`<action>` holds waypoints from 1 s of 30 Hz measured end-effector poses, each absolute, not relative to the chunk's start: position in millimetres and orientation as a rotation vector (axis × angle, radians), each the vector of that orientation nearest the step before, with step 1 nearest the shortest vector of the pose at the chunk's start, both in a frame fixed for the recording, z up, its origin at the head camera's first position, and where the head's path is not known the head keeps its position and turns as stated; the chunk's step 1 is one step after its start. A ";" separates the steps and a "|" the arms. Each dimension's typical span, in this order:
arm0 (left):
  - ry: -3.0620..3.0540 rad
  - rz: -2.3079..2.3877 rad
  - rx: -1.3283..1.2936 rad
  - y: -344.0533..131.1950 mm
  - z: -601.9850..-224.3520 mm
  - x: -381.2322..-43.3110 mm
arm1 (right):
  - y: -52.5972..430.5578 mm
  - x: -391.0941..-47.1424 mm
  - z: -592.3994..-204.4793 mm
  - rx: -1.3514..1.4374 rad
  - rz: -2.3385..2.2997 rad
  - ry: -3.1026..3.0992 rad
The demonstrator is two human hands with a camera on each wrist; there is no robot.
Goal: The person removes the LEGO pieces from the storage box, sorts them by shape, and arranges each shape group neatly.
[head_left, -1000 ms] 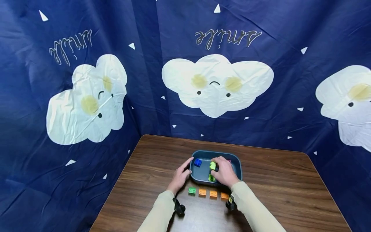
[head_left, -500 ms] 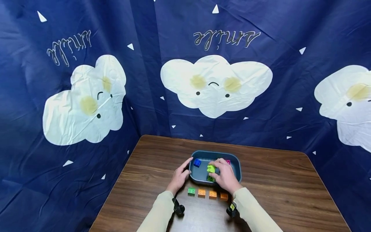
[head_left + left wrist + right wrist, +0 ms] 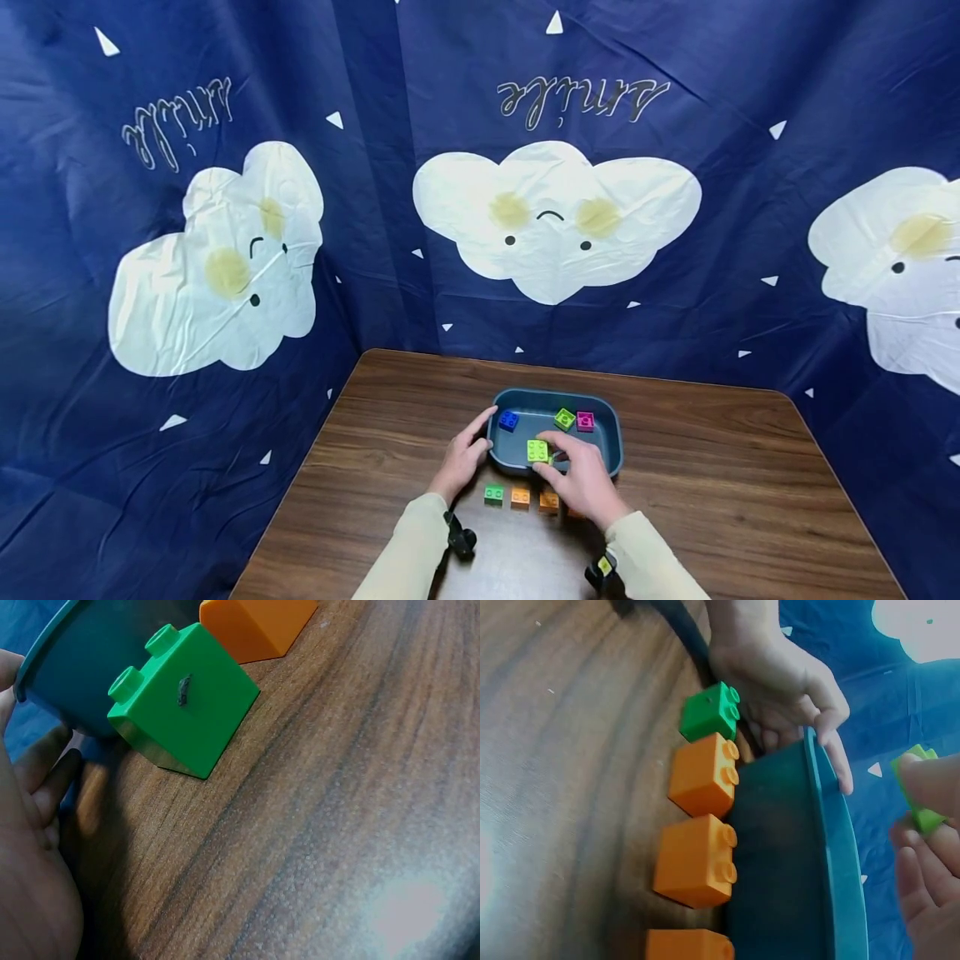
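Observation:
My right hand (image 3: 588,479) pinches a lime-green toy brick (image 3: 537,451) between thumb and fingers, studs upward, over the near part of a dark blue-teal tray (image 3: 558,392). In the right wrist view this brick (image 3: 922,799) is partly covered by the thumb. My left hand (image 3: 459,462) holds the tray's left end, with fingertips over the rim and other fingers curled against the outer wall. Inside the tray lie a blue brick (image 3: 508,421), another lime brick (image 3: 565,418) and a magenta brick (image 3: 585,421). The held brick and right hand hide part of the tray floor.
A green brick (image 3: 493,494) and several orange bricks (image 3: 521,498) stand in a row on the wooden table (image 3: 712,467), just before the tray. My right hand partly hides the row's right end. Dark blue cloth (image 3: 375,275) with clouds hangs around the table.
My right hand has moved left and nearer with the lime brick, turning its studs upward. The magenta and other lime brick now show fully. The left hand stays at the tray's end.

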State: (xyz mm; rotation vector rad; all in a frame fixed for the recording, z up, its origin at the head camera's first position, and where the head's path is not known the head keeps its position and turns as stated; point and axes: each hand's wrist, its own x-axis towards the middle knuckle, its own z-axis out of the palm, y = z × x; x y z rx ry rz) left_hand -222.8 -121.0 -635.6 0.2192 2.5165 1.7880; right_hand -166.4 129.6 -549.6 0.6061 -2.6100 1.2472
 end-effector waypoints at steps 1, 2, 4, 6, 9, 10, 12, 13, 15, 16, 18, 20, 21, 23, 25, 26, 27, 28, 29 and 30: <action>2.516 1.788 0.219 -121.1 -635.2 -222.7 | 129.1 -163.7 -550.0 0.609 1.258 -2.614; 2.517 1.785 0.219 -121.3 -634.9 -222.5 | 128.5 -161.1 -550.6 0.608 1.265 -2.619; 2.521 1.783 0.217 -121.5 -634.6 -222.4 | 127.1 -155.9 -551.6 0.605 1.278 -2.624; 2.517 1.786 0.220 -121.7 -634.6 -222.3 | 125.5 -150.8 -552.8 0.605 1.288 -2.615; 2.517 1.785 0.225 -121.9 -635.1 -222.4 | 122.5 -143.9 -555.3 0.619 1.307 -2.572; 2.517 1.786 0.227 -121.9 -635.3 -222.4 | 121.4 -141.7 -556.3 0.630 1.311 -2.553; 2.516 1.792 0.231 -121.8 -635.7 -222.4 | 119.1 -137.6 -558.6 0.656 1.322 -2.511; 2.520 1.793 0.232 -121.7 -635.7 -222.5 | 117.8 -135.6 -560.1 0.674 1.323 -2.489; 2.529 1.792 0.230 -121.5 -635.6 -222.6 | 115.4 -131.3 -563.2 0.701 1.305 -2.459; 2.533 1.793 0.231 -121.5 -635.6 -222.6 | 114.2 -129.0 -564.9 0.715 1.291 -2.446; 2.546 1.784 0.228 -121.4 -635.4 -222.8 | 111.5 -124.6 -568.9 0.741 1.265 -2.433; 2.553 1.778 0.229 -121.4 -635.1 -223.1 | 108.7 -120.1 -572.6 0.759 1.255 -2.442; 2.556 1.775 0.231 -121.5 -635.0 -223.3 | 107.2 -118.0 -574.5 0.767 1.269 -2.453; 2.563 1.771 0.241 -121.6 -634.5 -223.7 | 104.2 -113.9 -577.0 0.773 1.314 -2.490; 2.568 1.776 0.251 -121.8 -634.4 -223.9 | 101.3 -109.9 -578.1 0.769 1.377 -2.550; 2.571 1.775 0.251 -121.7 -634.4 -223.8 | 99.8 -108.1 -579.3 0.767 1.403 -2.572; 2.573 1.776 0.251 -121.7 -634.6 -223.9 | 98.1 -106.1 -580.4 0.766 1.423 -2.591; 2.574 1.779 0.251 -121.6 -634.9 -224.1 | 96.5 -104.1 -581.2 0.769 1.434 -2.605; 2.572 1.779 0.245 -121.5 -635.3 -224.3 | 94.9 -102.3 -582.6 0.773 1.442 -2.618; 2.572 1.780 0.249 -121.6 -636.0 -224.5 | 93.3 -100.6 -584.2 0.779 1.444 -2.626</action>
